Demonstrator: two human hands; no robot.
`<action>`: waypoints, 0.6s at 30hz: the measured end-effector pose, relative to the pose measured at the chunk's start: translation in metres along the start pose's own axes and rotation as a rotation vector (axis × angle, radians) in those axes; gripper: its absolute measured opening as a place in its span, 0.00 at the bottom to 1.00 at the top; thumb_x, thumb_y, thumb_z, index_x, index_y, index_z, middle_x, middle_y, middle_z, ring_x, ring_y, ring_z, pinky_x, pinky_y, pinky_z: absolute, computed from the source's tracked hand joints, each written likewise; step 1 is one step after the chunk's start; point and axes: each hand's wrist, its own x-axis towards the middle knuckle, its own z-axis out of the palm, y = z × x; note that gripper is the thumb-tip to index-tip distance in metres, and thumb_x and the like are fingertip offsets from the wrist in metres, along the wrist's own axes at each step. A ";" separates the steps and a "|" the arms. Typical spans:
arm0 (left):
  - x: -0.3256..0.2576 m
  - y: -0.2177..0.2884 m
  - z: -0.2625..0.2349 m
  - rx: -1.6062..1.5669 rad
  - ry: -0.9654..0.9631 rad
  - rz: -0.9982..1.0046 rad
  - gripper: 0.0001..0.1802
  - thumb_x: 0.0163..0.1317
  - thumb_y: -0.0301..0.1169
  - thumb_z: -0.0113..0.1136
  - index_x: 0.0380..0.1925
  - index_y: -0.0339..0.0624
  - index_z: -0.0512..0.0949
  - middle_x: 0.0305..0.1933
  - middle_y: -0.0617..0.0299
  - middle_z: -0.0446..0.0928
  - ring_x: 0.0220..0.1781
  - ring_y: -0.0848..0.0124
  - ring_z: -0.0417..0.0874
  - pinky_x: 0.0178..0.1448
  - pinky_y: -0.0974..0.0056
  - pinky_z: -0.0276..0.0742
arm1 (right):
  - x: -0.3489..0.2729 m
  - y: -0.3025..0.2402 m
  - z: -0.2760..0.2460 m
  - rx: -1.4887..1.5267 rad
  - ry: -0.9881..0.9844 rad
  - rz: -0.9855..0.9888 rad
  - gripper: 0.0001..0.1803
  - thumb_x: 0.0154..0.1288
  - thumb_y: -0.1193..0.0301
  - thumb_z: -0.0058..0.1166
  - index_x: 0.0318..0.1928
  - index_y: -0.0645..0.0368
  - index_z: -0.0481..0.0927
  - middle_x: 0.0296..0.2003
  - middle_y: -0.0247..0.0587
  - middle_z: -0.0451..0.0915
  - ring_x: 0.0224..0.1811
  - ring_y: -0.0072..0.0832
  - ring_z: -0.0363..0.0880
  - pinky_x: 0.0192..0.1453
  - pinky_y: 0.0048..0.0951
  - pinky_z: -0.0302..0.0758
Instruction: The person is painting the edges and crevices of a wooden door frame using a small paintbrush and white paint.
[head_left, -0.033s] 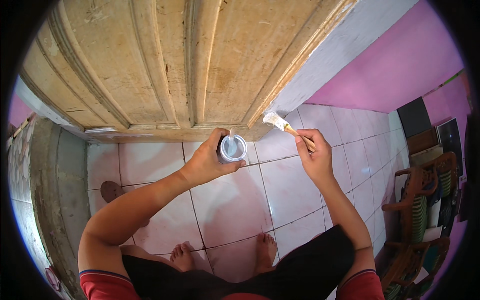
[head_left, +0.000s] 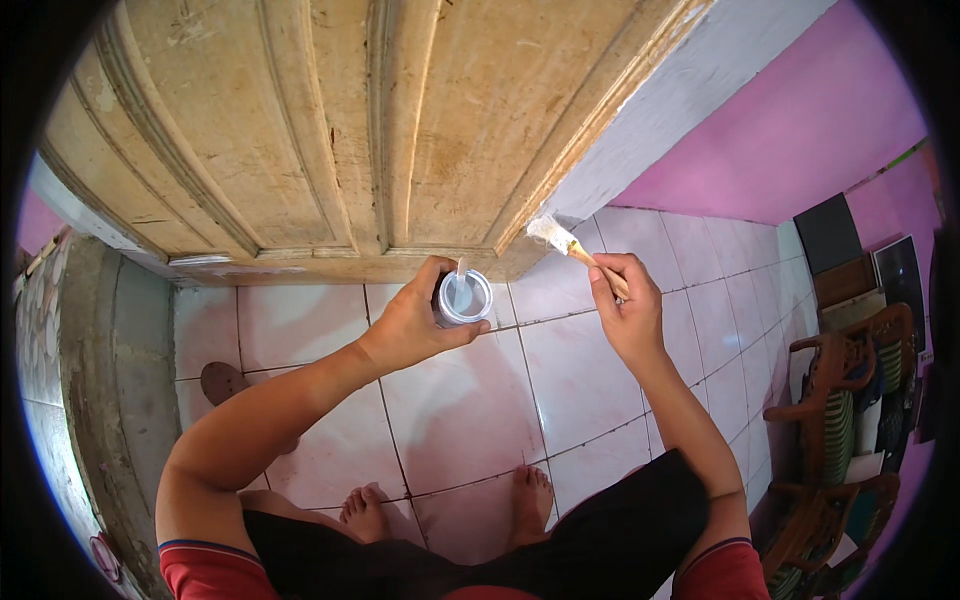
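My left hand [head_left: 415, 318] grips a small round can of pale paint [head_left: 465, 297], held level above the tiled floor, with a stick standing in it. My right hand [head_left: 627, 305] holds a wooden-handled paintbrush [head_left: 570, 246]. Its white-loaded bristles [head_left: 547, 231] touch the lower right edge of a tan panelled wooden door [head_left: 330, 120], where the door meets the pale wall strip. The two hands are a short way apart, the brush to the right of the can.
White floor tiles [head_left: 460, 400] lie under my bare feet [head_left: 530, 495]. A grey concrete ledge [head_left: 110, 380] runs along the left, with a brown sandal [head_left: 222, 380] beside it. Pink wall [head_left: 800, 120] at right; wooden chairs [head_left: 845, 400] stand at far right.
Nothing has visibly changed; both hands, the can and the brush are where they were.
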 end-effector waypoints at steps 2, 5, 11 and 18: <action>0.000 -0.008 0.001 -0.024 0.003 0.021 0.38 0.55 0.38 0.79 0.57 0.39 0.63 0.52 0.54 0.78 0.55 0.69 0.81 0.59 0.63 0.78 | 0.003 -0.001 0.001 -0.008 0.056 -0.046 0.08 0.71 0.75 0.58 0.48 0.63 0.78 0.37 0.37 0.80 0.33 0.21 0.78 0.36 0.25 0.75; -0.001 -0.010 -0.001 0.001 0.011 0.055 0.40 0.55 0.41 0.78 0.58 0.38 0.62 0.52 0.47 0.79 0.56 0.61 0.83 0.59 0.59 0.79 | 0.002 -0.003 -0.005 0.033 0.140 -0.097 0.08 0.71 0.75 0.58 0.48 0.64 0.77 0.38 0.38 0.79 0.35 0.22 0.78 0.38 0.25 0.76; -0.005 0.004 -0.004 0.028 0.019 0.056 0.41 0.55 0.41 0.79 0.58 0.38 0.63 0.51 0.50 0.78 0.55 0.63 0.83 0.58 0.60 0.79 | -0.023 0.003 -0.006 0.268 0.080 0.155 0.13 0.75 0.73 0.53 0.55 0.65 0.77 0.36 0.32 0.76 0.35 0.18 0.75 0.40 0.22 0.73; -0.042 0.023 -0.021 0.075 0.064 0.084 0.37 0.53 0.34 0.80 0.56 0.40 0.66 0.52 0.55 0.77 0.54 0.70 0.81 0.58 0.63 0.78 | -0.064 0.041 0.045 0.902 0.022 0.657 0.17 0.78 0.73 0.49 0.61 0.67 0.74 0.36 0.34 0.75 0.33 0.19 0.70 0.37 0.23 0.67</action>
